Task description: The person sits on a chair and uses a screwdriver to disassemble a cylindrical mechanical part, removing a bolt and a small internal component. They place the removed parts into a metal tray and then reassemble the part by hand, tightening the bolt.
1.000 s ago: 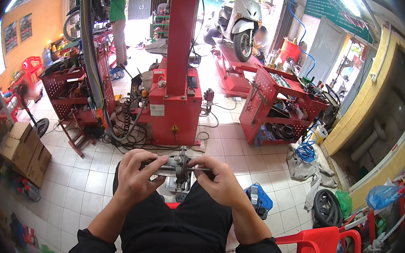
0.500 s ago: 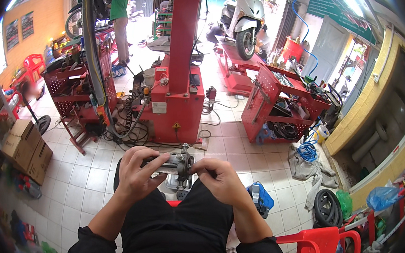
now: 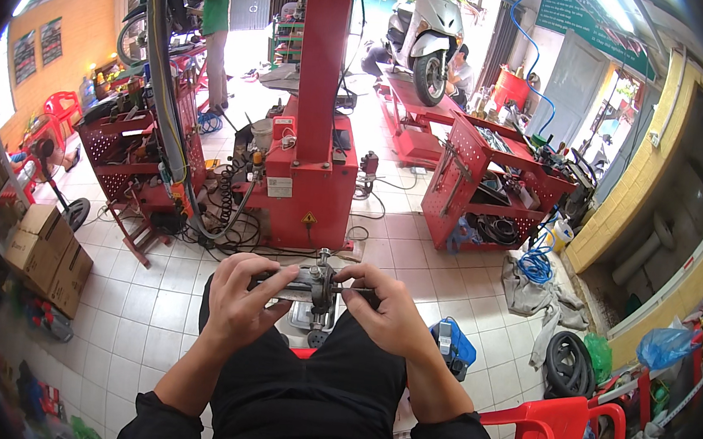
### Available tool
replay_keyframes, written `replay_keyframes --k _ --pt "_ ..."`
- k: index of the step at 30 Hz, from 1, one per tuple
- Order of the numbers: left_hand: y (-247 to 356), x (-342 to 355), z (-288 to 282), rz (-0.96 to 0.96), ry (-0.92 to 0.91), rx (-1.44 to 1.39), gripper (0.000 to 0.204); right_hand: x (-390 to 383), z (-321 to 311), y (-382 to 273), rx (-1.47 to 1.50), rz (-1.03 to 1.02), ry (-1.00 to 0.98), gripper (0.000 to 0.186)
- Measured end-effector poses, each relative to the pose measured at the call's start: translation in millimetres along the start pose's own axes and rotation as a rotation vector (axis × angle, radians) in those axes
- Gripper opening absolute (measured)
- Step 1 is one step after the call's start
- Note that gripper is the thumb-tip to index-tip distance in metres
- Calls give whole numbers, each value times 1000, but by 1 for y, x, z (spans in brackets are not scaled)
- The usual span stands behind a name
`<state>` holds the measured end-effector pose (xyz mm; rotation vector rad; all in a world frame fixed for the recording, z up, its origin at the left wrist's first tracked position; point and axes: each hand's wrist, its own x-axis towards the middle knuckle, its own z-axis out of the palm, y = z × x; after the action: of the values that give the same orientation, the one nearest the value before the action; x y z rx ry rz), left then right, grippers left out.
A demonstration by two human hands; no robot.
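Above my lap, my left hand point(image 3: 240, 298) wraps its fingers and thumb round a grey metal machine part point(image 3: 322, 290). This part has a cylindrical body and a round flange with bolt-like ends on its right side. My right hand point(image 3: 393, 315) is at the flange, pinching a thin dark rod point(image 3: 355, 290) between thumb and fingers. The rod points toward the flange; whether it sits inside is too small to tell. Under the part, between my knees, shows a silvery metal piece point(image 3: 301, 315), partly hidden.
Ahead stands a red lift column point(image 3: 310, 191) with cables round its foot. Red tool carts point(image 3: 488, 190) stand at both sides. A white scooter point(image 3: 428, 38) rests on a red platform, with a person beside it. A red plastic chair point(image 3: 550, 437) is at my right, near a blue case point(image 3: 456, 346).
My right hand's fingers have drawn slightly back and apart from the flange, and the dark rod now shows between them. My left hand keeps its hold on the part.
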<state>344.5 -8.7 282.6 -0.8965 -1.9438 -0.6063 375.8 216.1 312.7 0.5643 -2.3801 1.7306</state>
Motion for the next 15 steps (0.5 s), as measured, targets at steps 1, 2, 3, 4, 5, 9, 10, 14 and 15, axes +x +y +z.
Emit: replay_keyframes --k 1,2,3,4,5,9,10,14,15 --pt "0 0 0 0 0 3 57 1 0 -1 -29 -19 14 17" --pt "-1 -1 1 -1 1 7 57 1 -1 -1 -57 -39 27 17" --pt "-1 -1 1 -1 2 11 57 1 -2 1 -57 -25 13 18" --pt "-1 -1 0 1 2 12 57 1 -3 5 -57 -11 -1 18" --pt "0 0 0 3 2 12 57 1 -4 8 -58 4 -15 19" --pt "0 1 -1 7 -1 8 56 1 -5 8 -13 -10 -55 22" --pt "0 2 -1 5 4 8 55 2 -7 10 0 -25 -71 22" --pt "0 2 -1 -4 5 19 54 2 -2 -3 44 44 -16 24" --pt "0 2 -2 -6 1 24 54 2 -2 1 21 24 -24 24"
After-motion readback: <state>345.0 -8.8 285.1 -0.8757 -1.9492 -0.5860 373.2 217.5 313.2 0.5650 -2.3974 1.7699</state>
